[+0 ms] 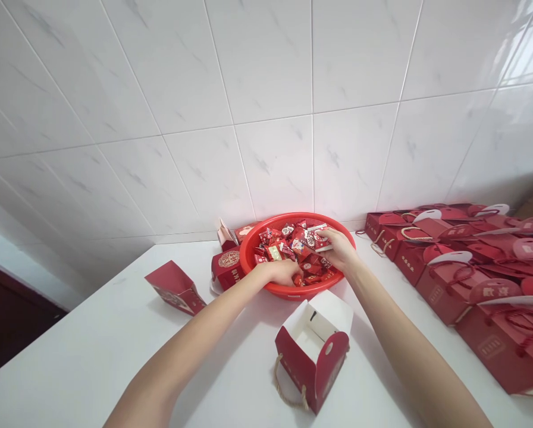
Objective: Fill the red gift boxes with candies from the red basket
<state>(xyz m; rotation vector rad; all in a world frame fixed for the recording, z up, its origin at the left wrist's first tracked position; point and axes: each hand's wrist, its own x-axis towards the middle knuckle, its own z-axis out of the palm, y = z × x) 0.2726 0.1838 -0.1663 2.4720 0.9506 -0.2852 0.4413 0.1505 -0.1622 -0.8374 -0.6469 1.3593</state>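
A red plastic basket (309, 218) stands against the tiled wall, holding many red-wrapped candies (273, 252). Into its front left part reaches my left hand (285, 272), fingers curled down among the candies. Their tips are hidden, so what they grip cannot be made out. At the basket's right side my right hand (336, 246) is closed on candies in red and white wrappers (310, 239). In front of the basket, between my forearms, sits an open dark red gift box (298, 356) with a white inside and a rope handle; its visible inside holds no candies.
Many closed red gift boxes (445, 279) with cord handles stand in rows on the right. To the left of the basket are a red box (228, 267) and a tilted red carton piece (175, 288). The white tabletop (92, 351) ends at a slanting left edge.
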